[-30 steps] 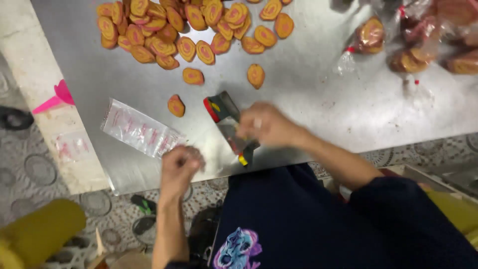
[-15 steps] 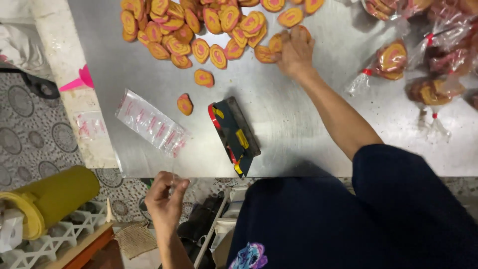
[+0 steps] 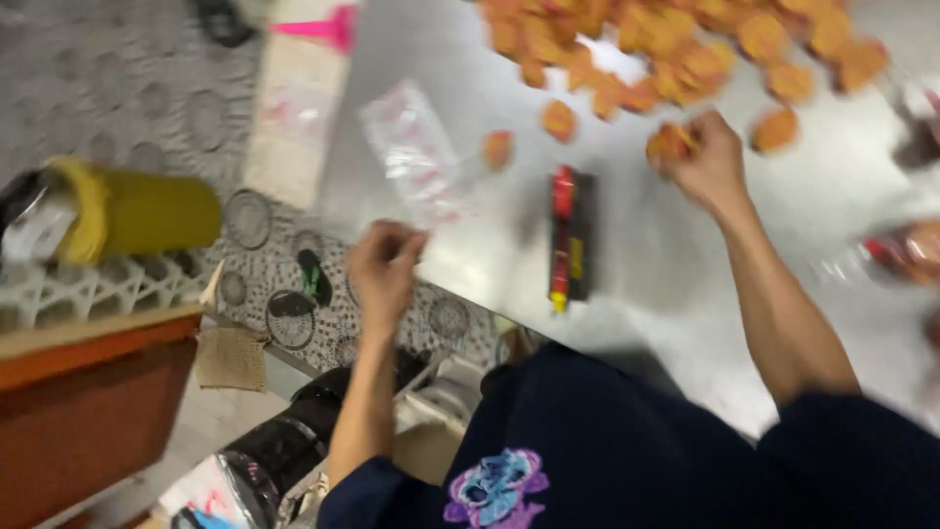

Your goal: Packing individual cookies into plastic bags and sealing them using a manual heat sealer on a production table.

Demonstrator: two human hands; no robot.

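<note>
My right hand (image 3: pixel 710 162) is closed on a few round orange biscuits (image 3: pixel 671 145) at the near edge of a big pile of the same biscuits (image 3: pixel 685 44) on the steel table (image 3: pixel 666 284). My left hand (image 3: pixel 384 269) hovers at the table's front edge with its fingers bunched together, just below a stack of clear plastic bags (image 3: pixel 416 152). No bag shows between the fingers, but the picture is blurred. A black box-shaped tool with red and yellow marks (image 3: pixel 570 235) lies between my hands.
Two loose biscuits (image 3: pixel 558 120) lie near the bags. Filled bags of biscuits (image 3: pixel 906 250) sit at the right edge. A yellow container (image 3: pixel 137 211) rests on a white crate at the left, and patterned floor (image 3: pixel 157 88) lies beyond the table's pale side board (image 3: pixel 294 127).
My right hand has drawn back from the pile with biscuits in it. My left hand has risen to the table edge near the bags. The view has swung to the left.
</note>
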